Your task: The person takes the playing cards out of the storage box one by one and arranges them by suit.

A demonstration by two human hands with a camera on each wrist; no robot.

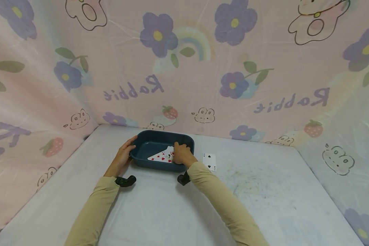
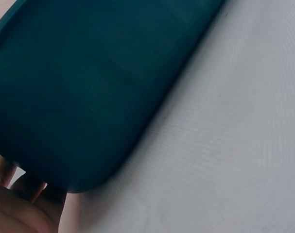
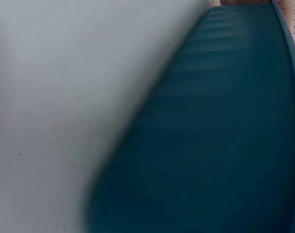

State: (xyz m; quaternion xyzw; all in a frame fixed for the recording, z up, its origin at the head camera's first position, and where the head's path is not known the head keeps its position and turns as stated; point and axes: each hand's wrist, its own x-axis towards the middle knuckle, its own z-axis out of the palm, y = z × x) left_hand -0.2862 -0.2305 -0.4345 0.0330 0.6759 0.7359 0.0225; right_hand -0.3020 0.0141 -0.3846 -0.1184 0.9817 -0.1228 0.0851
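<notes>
A dark blue tub (image 1: 153,165) with rounded corners stands on the white-covered table. My left hand (image 1: 122,156) grips its left end. In the left wrist view, fingers (image 2: 28,187) of that hand bend against the outside of the tub's end wall. Several playing cards (image 1: 161,157) lie overlapping inside the tub, red-suited faces showing. My right hand (image 1: 182,154) reaches over the near right rim, fingers bent down onto the cards' right side. The fingertips are hidden, and I cannot tell whether they pinch a card. In the right wrist view, the tub's wall (image 3: 200,145) fills the right side.
A two of spades (image 1: 209,161) lies face up on the table (image 1: 160,208), just right of the tub. Printed cloth (image 1: 187,78) walls in the back and both sides. Black wrist devices (image 1: 126,181) sit at both sleeves' cuffs.
</notes>
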